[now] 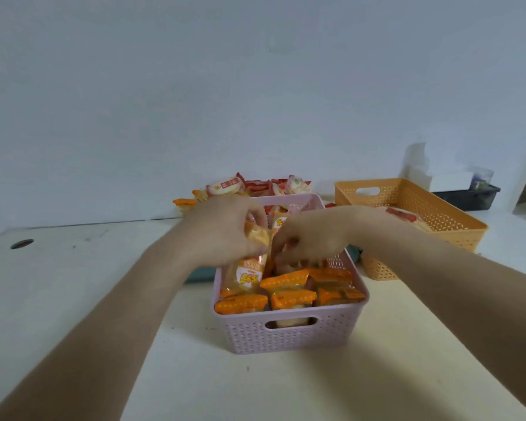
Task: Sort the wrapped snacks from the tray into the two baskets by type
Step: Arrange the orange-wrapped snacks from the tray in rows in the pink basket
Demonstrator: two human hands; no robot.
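A pink basket [289,335] stands in front of me, filled with several orange-wrapped snacks [284,281]. My left hand [222,229] hovers over its left side, shut on an orange-wrapped snack [246,273] that hangs down into the basket. My right hand [313,235] reaches into the basket's middle, fingers curled down among the packs; whether it grips one is hidden. An orange basket [456,232] sits at the right with a red-wrapped snack [403,214] inside. Behind the pink basket lies a pile of red and orange wrapped snacks [255,186]; the tray under them is hidden.
A black tray [474,197] with a clear cup [483,176] stands at the back right beside a white box. A round hole [22,244] is in the white tabletop at the left. A teal object [199,273] peeks out beneath my left forearm.
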